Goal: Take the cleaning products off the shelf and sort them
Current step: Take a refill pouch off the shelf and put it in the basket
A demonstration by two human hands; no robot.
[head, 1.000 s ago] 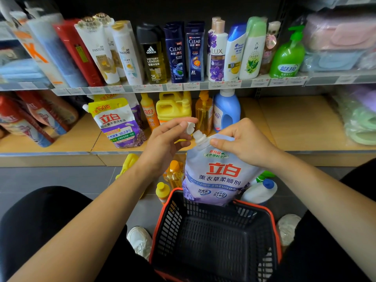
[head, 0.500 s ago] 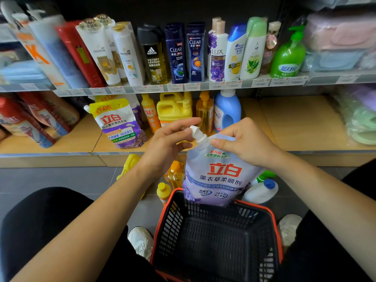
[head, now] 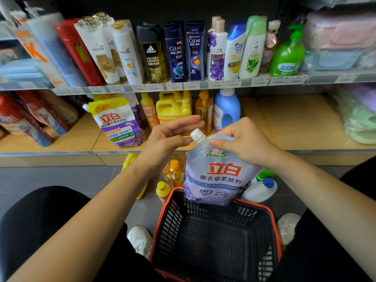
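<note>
Lavender film, glossy and crinkled, is what you are handling in the head view: a soft refill pouch (head: 219, 176) with red characters on its front and a slanted corner spout closed by a ribbed white cap (head: 197, 135). Your right hand (head: 246, 145) is pinching the pouch's top seam just beside the spout, thumb in front and curled fingers behind, so that grip is closed on the pouch. Your left hand (head: 166, 139) is cupping around the cap. Its thumb tip is lying at the cap's side and its forefinger is arching above it with a gap between, so that grip is loose and clamping nothing.

The pouch is hanging upright over the far end of a black mesh basket (head: 203, 216) with an orange rim. Its bulging lower edge is covering that rim, and you cannot tell whether it is resting there.

Around the basket, rigid plastic bottles are lying on the grey tiled floor: a white one with a blue cap (head: 258, 191) to the right, and a small yellow-capped one (head: 162, 189) to the left.

Behind your hands, the wooden lower shelf (head: 295, 123) is carrying a second purple pouch (head: 118, 123), a squat yellow jug (head: 173, 106) and a rounded blue bottle (head: 225, 112). Tall shampoo bottles (head: 175, 51) are standing in a row above.
</note>
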